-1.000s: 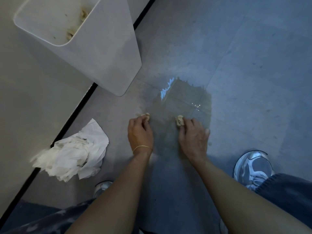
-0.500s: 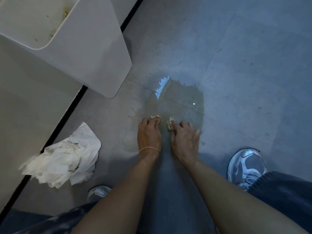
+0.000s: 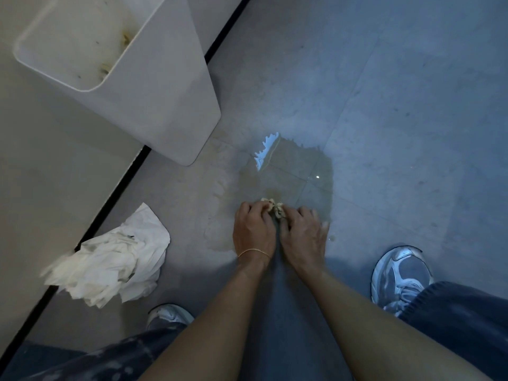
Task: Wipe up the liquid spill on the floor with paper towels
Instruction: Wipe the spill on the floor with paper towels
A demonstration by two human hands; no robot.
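Observation:
A yellowish liquid spill (image 3: 294, 171) spreads over the grey floor tiles, glinting at its far edge. At the puddle's near edge my left hand (image 3: 254, 232) and my right hand (image 3: 302, 233) press side by side on the floor. Between their fingertips they pinch a small soaked wad of paper towel (image 3: 275, 206), most of it hidden under the fingers. A pile of crumpled white paper towels (image 3: 110, 259) lies on the floor to the left, apart from both hands.
A tall white waste bin (image 3: 154, 89) stands at the upper left, with scraps inside, its base close to the spill. A black strip (image 3: 115, 193) runs diagonally along the floor. My shoes (image 3: 401, 273) flank the arms; the left shoe (image 3: 167, 316) sits near the towel pile.
My two hands, each holding a bit of wet towel, have slid together from about a hand's width apart until they touch, bunching the towel pieces into one wad.

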